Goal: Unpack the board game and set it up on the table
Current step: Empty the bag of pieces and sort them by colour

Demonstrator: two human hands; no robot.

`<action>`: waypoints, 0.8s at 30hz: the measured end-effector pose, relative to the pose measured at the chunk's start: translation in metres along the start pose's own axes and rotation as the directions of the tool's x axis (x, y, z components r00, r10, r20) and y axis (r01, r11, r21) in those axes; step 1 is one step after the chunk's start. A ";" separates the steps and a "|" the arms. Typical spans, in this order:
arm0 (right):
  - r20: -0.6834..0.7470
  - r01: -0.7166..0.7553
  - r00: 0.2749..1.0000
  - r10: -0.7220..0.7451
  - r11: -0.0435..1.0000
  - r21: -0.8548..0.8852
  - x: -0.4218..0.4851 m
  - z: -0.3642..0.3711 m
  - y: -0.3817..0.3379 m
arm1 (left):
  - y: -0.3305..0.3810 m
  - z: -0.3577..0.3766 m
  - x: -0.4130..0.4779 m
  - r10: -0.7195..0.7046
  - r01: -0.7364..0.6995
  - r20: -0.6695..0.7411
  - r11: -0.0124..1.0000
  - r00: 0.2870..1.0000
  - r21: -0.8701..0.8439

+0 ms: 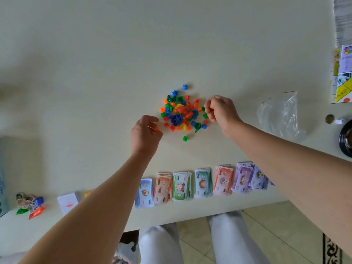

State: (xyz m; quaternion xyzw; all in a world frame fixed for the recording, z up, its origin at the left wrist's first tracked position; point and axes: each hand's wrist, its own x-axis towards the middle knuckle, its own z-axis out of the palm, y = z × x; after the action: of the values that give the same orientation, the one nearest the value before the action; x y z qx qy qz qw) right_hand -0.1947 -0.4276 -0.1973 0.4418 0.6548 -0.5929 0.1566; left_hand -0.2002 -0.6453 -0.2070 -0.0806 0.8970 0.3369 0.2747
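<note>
Little plastic pieces (181, 113) lie piled between the left hand (145, 134), pinching an orange piece (156, 128), and the curled right hand (219, 109) (I cannot tell what it holds), with a clear bag (280, 115) at 3 o'clock, play money (200, 182) by the 6 o'clock edge, and wide table (114, 54) toward 12.

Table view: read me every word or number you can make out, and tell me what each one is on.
"500": on the teal banknote.
"200": on the red banknote.
"1000": on the green banknote, faint.
Too blurred to read: the numbers on the blue banknote, orange banknote and purple banknotes.
Too small to read: the print on the game board and leaflet at the right edge.
No legible words: the card stack shows only a red mark.
</note>
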 end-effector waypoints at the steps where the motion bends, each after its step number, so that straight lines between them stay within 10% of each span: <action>1: 0.011 0.022 1.000 -0.021 0.999 -0.038 0.002 0.001 0.000 | 0.001 0.000 0.000 -0.012 0.013 0.003 1.000 1.000 -0.024; 15: -0.006 0.246 0.960 -0.278 0.859 -0.450 0.008 -0.007 0.017 | 0.013 0.030 -0.004 0.390 -0.344 -0.015 0.830 0.921 0.438; 24: 0.198 0.422 0.893 -0.403 0.601 -0.679 0.027 0.009 0.003 | -0.001 0.018 0.005 0.444 -0.422 -0.031 0.869 0.895 0.258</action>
State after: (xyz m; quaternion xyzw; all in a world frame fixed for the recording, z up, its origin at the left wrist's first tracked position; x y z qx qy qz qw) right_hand -0.2100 -0.4261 -0.2212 0.1771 0.9127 -0.3211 0.1804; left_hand -0.1962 -0.6345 -0.2212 0.1422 0.9380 0.2729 0.1597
